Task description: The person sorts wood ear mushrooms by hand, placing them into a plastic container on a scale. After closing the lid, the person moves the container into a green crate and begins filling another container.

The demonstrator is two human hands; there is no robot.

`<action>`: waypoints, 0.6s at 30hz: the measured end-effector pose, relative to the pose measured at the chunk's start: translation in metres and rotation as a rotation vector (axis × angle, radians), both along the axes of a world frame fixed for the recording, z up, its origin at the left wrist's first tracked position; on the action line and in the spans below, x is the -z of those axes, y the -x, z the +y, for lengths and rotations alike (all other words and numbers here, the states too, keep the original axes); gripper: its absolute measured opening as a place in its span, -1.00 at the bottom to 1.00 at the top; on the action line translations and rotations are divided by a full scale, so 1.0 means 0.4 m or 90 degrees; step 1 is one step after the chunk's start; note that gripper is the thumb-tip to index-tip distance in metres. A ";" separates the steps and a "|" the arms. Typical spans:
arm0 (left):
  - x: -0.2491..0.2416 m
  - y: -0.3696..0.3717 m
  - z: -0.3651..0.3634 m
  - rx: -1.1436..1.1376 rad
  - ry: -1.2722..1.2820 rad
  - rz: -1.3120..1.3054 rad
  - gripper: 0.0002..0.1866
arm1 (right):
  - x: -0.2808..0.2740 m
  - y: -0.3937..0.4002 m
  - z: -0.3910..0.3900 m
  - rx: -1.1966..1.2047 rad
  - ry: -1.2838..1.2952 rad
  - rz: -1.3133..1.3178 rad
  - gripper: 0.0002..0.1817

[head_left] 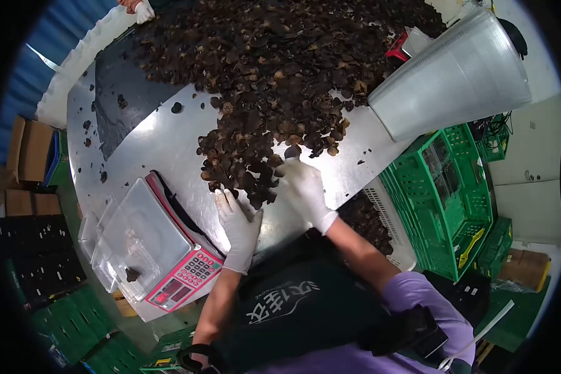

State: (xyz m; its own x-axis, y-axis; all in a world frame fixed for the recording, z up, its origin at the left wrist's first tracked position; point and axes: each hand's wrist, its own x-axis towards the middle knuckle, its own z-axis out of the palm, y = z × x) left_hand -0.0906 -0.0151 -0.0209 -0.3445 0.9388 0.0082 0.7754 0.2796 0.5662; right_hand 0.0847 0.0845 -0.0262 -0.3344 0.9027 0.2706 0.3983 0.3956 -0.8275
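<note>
Head view of a metal desk (168, 143) carrying a large heap of dark dried mushrooms (274, 68), with both gloved hands at the near edge of the heap.

Left hand (239, 224): white glove, laid nearly flat on the desk with the fingers (225, 201) extended and slightly spread. The fingertips touch the nearest tongue of the heap; nothing is held in this hand.

Right hand (303, 186): white glove, palm down over the same near edge of the heap, just beside the left hand. Its fingers (285, 171) curl downward into the mushrooms. One dark mushroom piece (292, 151) sits at the top of the fingertips; whether it is pinched or merely touched cannot be told.

The heap runs from the far end of the desk down to the two hands, thinning to scattered pieces on the bare metal at left.

A pink-faced weighing scale (190, 277) stands on the near left corner of the desk, a clear plastic tray (137, 234) on its platform with one small dark piece inside. A large translucent plastic bucket (455, 75) lies tilted at the right edge. Green plastic crates (449, 193) stand beside the desk at right.
</note>
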 end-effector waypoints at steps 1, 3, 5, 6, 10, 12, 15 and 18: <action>0.000 0.004 -0.014 -0.001 0.004 -0.012 0.05 | 0.075 -0.053 0.023 0.084 0.159 0.160 -0.52; 0.004 0.009 -0.039 0.002 0.011 0.005 0.02 | -0.045 -0.136 0.082 0.337 0.028 -0.216 -0.62; 0.008 0.008 -0.049 0.006 0.016 0.025 -0.01 | -0.016 -0.181 0.127 0.425 0.063 -0.223 -0.69; 0.011 0.007 -0.051 0.010 0.021 0.005 -0.03 | 0.000 -0.200 0.143 0.386 0.045 -0.291 -0.69; 0.002 -0.001 -0.057 0.039 -0.001 0.044 -0.18 | 0.021 -0.276 0.184 0.245 0.115 -0.434 -0.69; -0.005 0.009 -0.051 0.046 -0.021 0.055 -0.26 | -0.064 -0.331 0.144 0.121 0.149 -0.495 -0.72; 0.004 0.028 -0.047 0.152 -0.087 -0.041 -0.48 | -0.151 -0.442 0.078 -0.114 0.263 -0.667 -0.75; -0.015 -0.025 -0.024 0.164 -0.122 -0.020 -0.63 | -0.160 -0.407 0.015 0.024 0.191 -0.515 -0.66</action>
State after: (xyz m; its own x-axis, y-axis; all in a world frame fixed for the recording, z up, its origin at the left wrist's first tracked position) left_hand -0.0807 -0.0247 -0.0148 -0.0991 0.9776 0.1859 0.7882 -0.0369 0.6143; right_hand 0.2476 0.0905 0.0380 -0.2903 0.9121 -0.2895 0.9185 0.1807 -0.3516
